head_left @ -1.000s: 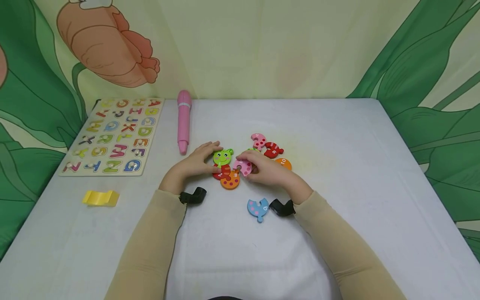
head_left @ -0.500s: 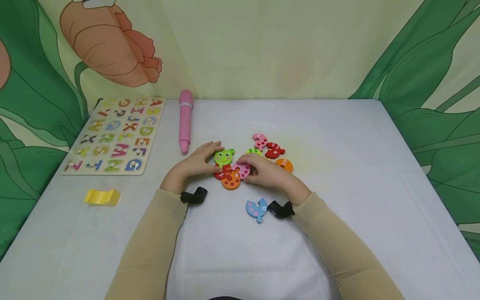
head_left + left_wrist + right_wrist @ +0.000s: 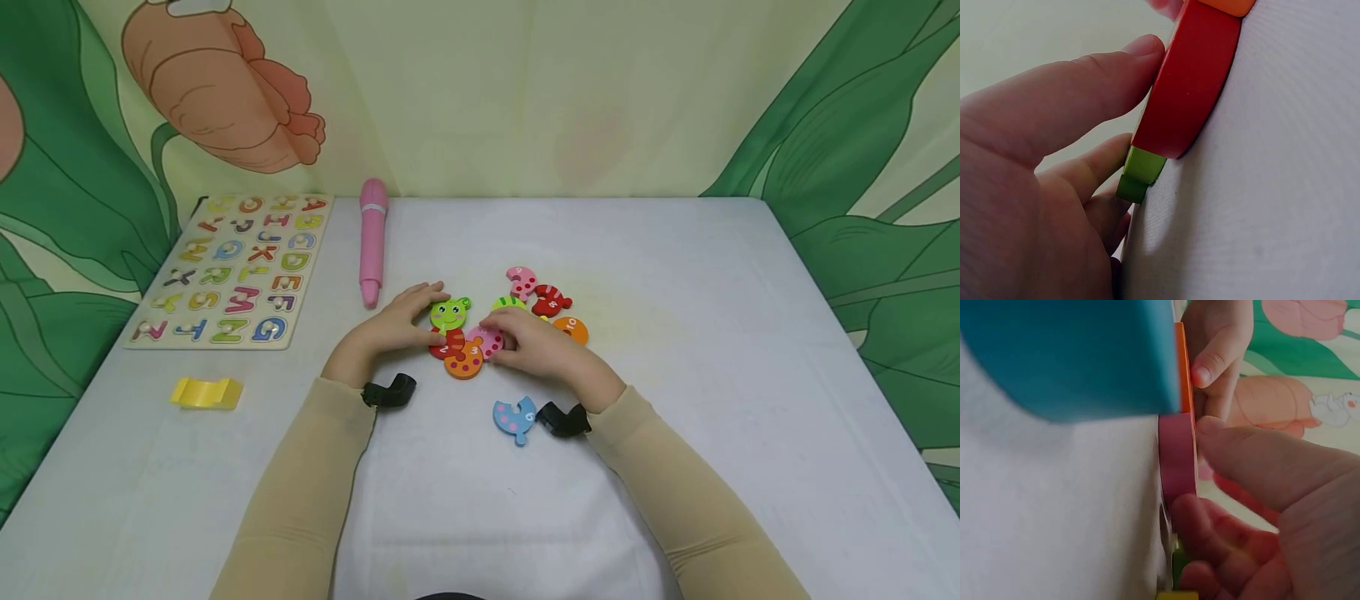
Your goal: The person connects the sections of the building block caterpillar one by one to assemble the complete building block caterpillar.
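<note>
Several number puzzle pieces form a curving caterpillar on the white table: a green smiling head [image 3: 448,314], a red piece marked 2 [image 3: 447,343], an orange dotted piece [image 3: 465,362] and a pink dotted piece [image 3: 491,341]. My left hand [image 3: 388,327] lies at the head with fingers extended; its thumb [image 3: 1141,53] presses on the red piece's top. With thumb and curled fingers, my right hand [image 3: 536,343] pinches the pink piece, which meets the orange one. In the right wrist view, the pink piece's edge [image 3: 1177,453] shows between thumb and fingers.
Beyond my right hand lie a second pink piece [image 3: 522,282], a red one [image 3: 551,301], a partly covered green one [image 3: 510,302] and an orange one [image 3: 572,328]. Nearer lies a blue piece [image 3: 514,418]. Leftward are an alphabet board [image 3: 234,271], a pink pen [image 3: 372,243] and a yellow block [image 3: 206,393].
My right hand has brought the pink piece leftward and down against the orange piece, where it now lies nearly still. The left hand stays at the head and red piece.
</note>
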Action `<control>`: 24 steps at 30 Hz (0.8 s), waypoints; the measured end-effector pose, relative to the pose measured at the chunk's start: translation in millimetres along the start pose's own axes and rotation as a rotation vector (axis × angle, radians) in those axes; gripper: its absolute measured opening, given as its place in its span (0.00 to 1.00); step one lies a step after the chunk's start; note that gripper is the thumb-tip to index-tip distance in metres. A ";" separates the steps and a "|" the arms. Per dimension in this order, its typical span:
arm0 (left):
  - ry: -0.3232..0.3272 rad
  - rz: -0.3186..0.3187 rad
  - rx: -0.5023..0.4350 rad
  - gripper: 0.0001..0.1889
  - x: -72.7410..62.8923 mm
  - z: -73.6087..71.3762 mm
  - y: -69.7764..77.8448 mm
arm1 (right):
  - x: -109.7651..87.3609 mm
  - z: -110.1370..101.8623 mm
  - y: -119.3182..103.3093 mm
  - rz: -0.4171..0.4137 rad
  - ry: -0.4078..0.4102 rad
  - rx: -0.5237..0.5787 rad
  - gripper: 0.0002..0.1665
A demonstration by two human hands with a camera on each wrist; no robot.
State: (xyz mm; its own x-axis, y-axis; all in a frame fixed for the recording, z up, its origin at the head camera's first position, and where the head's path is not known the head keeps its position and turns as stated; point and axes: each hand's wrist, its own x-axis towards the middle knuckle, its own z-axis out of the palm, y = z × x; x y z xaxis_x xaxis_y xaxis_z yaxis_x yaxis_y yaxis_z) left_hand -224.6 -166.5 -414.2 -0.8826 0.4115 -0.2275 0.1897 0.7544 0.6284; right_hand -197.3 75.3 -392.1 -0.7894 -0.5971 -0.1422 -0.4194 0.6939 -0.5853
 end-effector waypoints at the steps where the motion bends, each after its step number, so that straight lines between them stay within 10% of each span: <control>1: 0.000 -0.001 -0.001 0.36 0.1 0.1 0.0 | -0.6 -1.5 0.4 -0.002 0.009 0.011 0.29; 15: -0.003 0.009 0.001 0.37 -0.8 -0.9 1.5 | -38.7 -56.5 21.9 0.170 0.188 0.087 0.29; 24: -0.004 0.000 0.000 0.36 -1.4 -0.7 2.2 | -41.3 -49.9 31.8 0.192 0.129 0.126 0.29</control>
State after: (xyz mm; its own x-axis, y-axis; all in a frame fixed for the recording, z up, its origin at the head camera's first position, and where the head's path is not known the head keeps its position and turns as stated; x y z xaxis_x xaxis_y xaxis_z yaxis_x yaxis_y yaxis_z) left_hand -223.2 -165.8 -412.0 -0.8806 0.4139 -0.2306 0.1900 0.7545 0.6282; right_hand -200.4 142.1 -365.0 -0.9031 -0.3975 -0.1623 -0.2033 0.7290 -0.6536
